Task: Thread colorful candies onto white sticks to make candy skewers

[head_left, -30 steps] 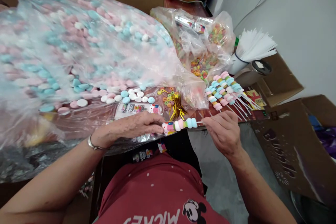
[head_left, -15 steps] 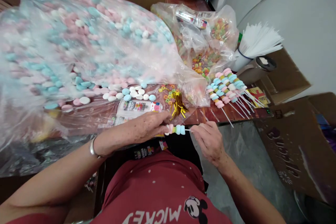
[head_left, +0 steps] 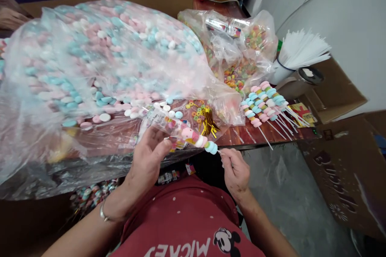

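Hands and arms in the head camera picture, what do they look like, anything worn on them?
Both arms are bare, no sleeves in view. The left hand has a thin silver bangle at the wrist. The right hand shows no ring, watch or glove.

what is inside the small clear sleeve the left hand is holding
The candy skewer is partly inside the clear sleeve: pink and white pieces lie within its mouth, blue ones still outside. The right hand pinches the stick. The sleeve's printing hides whatever lies deeper.
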The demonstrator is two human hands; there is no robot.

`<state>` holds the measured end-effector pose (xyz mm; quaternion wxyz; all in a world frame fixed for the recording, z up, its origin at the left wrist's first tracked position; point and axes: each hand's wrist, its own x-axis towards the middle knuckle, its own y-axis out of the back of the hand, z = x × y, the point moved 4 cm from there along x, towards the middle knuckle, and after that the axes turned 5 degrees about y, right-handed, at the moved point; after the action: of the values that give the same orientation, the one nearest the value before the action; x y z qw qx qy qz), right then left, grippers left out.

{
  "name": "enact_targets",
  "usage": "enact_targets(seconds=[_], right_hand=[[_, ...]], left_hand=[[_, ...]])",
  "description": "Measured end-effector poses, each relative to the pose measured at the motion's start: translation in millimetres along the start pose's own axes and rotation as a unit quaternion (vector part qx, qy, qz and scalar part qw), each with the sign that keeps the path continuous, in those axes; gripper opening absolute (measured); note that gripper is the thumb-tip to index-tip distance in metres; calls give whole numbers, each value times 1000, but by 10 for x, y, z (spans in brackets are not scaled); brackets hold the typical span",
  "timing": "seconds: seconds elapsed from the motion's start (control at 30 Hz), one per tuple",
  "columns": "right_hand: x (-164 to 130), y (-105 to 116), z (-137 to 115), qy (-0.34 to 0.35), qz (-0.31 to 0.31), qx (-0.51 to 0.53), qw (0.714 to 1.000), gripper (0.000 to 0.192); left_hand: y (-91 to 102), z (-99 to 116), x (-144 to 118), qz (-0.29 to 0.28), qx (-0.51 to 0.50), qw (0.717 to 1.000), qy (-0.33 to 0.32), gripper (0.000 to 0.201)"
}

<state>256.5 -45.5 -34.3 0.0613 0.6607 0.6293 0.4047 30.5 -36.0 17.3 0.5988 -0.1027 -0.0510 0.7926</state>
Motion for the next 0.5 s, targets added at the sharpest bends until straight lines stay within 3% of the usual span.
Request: enact_targets(seconds=[0.07,0.13,0.27,0.33,0.4,0.5], right_hand=[[7,-46,-67,42,0,-21,999,20],[11,-99,-133,84,-2,-40,996,21],[-22,-245,-192,110,-80,-21,990,23],[-63,-326,-190,69,-148,34,986,22],[-111,-407,-186,-17,-208,115,971,20],[-167,-527,-208,-187,-246,266,913,22]], left_hand=[[-96,-81,146,19,-128,991,26,53],[-182,-101,261,29,-201,978,54,50],[-273,-147,416,35,-245,963,104,37],[-303,-195,471,25,-253,961,106,34],[-348,-255,503,8,-259,960,108,32],[-448,-336,496,-31,-260,958,114,34]])
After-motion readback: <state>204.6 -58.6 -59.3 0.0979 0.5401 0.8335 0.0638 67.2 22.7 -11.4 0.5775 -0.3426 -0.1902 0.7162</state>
